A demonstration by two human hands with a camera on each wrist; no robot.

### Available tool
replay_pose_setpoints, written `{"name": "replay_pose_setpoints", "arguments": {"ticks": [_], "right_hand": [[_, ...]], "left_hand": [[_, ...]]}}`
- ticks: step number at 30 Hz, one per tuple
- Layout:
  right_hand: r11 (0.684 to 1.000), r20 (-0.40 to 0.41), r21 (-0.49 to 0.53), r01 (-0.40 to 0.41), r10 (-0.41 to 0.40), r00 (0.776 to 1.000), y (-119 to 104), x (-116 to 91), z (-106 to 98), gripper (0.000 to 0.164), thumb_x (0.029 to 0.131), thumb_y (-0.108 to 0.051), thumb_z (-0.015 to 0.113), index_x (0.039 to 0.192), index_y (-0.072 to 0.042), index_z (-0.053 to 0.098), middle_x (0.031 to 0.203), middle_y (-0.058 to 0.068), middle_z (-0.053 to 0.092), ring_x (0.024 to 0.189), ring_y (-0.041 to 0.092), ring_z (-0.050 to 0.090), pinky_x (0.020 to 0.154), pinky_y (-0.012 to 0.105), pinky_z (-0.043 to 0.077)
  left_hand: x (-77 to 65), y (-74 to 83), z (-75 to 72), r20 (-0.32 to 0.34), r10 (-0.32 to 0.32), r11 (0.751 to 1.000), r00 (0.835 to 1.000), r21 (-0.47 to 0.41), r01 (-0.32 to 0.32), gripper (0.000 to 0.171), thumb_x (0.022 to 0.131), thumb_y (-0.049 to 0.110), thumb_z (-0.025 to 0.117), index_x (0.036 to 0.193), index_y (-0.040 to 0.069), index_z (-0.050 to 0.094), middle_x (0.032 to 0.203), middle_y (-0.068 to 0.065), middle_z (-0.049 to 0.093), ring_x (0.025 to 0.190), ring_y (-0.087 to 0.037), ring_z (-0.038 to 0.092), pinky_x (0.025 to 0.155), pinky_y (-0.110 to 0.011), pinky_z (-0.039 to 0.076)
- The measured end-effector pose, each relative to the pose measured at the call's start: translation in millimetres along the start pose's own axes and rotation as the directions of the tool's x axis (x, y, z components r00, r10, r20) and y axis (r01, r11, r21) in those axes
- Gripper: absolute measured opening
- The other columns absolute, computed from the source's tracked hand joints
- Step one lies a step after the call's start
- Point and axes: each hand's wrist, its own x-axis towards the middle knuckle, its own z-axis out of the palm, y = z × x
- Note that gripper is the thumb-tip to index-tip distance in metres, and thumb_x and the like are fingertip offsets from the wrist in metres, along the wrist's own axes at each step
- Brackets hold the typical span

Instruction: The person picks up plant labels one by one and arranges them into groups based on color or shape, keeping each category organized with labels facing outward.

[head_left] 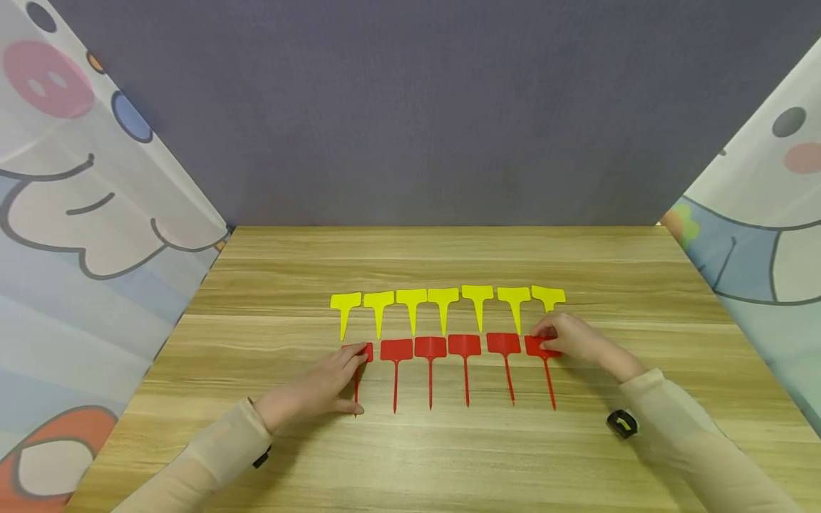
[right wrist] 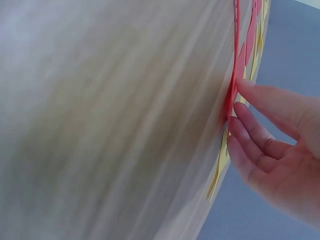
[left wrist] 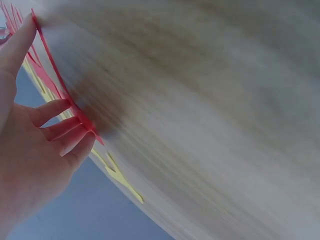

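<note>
Several red T-shaped plant labels [head_left: 430, 348] lie in a row on the wooden table [head_left: 449, 463], stems toward me. Behind them runs a row of several yellow plant labels [head_left: 411, 296]. At the row's left end, my left hand [head_left: 321, 385] rests its fingers on the head of a red label [left wrist: 50, 55], partly covering it; the thumb lies by the stem's tip. My right hand [head_left: 574, 338] touches the head of the rightmost red label [head_left: 548, 374] with its thumb, the other fingers extended along the head's far edge. That hand overlaps the stem of the rightmost yellow label [head_left: 548, 293].
A small black object with a yellow mark [head_left: 622, 424] shows beside my right sleeve. A grey panel [head_left: 449, 114] stands along the table's back edge. Cartoon-printed curtains [head_left: 96, 306] hang on both sides.
</note>
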Motion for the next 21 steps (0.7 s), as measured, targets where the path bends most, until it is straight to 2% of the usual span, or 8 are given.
{"name": "replay_pose_setpoints", "arguments": {"ticks": [7, 11, 16, 21], "right_hand": [[1.000, -0.017, 0.028, -0.011, 0.012, 1.000, -0.2, -2.5, 0.0, 0.015, 0.071, 0.005, 0.066, 0.086, 0.003, 0.066, 0.083, 0.008, 0.063, 0.075, 0.021, 0.056, 0.065, 0.031, 0.049], [0.997, -0.034, 0.072, -0.009, 0.011, 0.999, -1.0, -4.6, -2.3, 0.017, 0.072, 0.004, 0.067, 0.089, 0.004, 0.065, 0.082, 0.008, 0.062, 0.074, 0.020, 0.056, 0.064, 0.031, 0.049], [0.994, -0.080, 0.104, 0.011, -0.003, 0.997, -0.6, -7.1, -6.7, 0.018, 0.072, 0.003, 0.068, 0.090, 0.005, 0.065, 0.080, 0.007, 0.059, 0.072, 0.019, 0.056, 0.065, 0.031, 0.050], [0.994, -0.119, 0.107, 0.007, 0.006, 0.993, 0.2, -12.2, -11.1, 0.018, 0.075, 0.003, 0.064, 0.093, 0.004, 0.065, 0.082, 0.006, 0.061, 0.073, 0.017, 0.056, 0.065, 0.027, 0.049]], "left_hand": [[7.6, -0.4, -2.3, -0.027, 0.020, 0.999, 0.999, 0.045, -0.019, 0.087, 0.069, 0.050, 0.068, 0.127, -0.007, 0.039, 0.138, -0.019, 0.028, 0.125, -0.032, 0.029, 0.102, -0.044, 0.027], [10.4, -0.8, -3.3, -0.061, 0.018, 0.999, 0.998, 0.030, -0.017, 0.083, 0.069, 0.049, 0.068, 0.125, -0.006, 0.042, 0.136, -0.018, 0.032, 0.123, -0.032, 0.032, 0.101, -0.045, 0.028], [12.2, -2.2, -5.2, -0.146, 0.028, 1.000, 0.989, -0.004, -0.029, 0.072, 0.073, 0.044, 0.067, 0.123, -0.004, 0.046, 0.130, -0.017, 0.040, 0.119, -0.033, 0.039, 0.097, -0.046, 0.034], [13.3, -6.1, -11.3, -0.262, 0.058, 0.998, 0.963, 0.036, -0.050, 0.059, 0.075, 0.036, 0.068, 0.116, -0.005, 0.052, 0.121, -0.018, 0.050, 0.108, -0.034, 0.049, 0.090, -0.045, 0.041]]}}
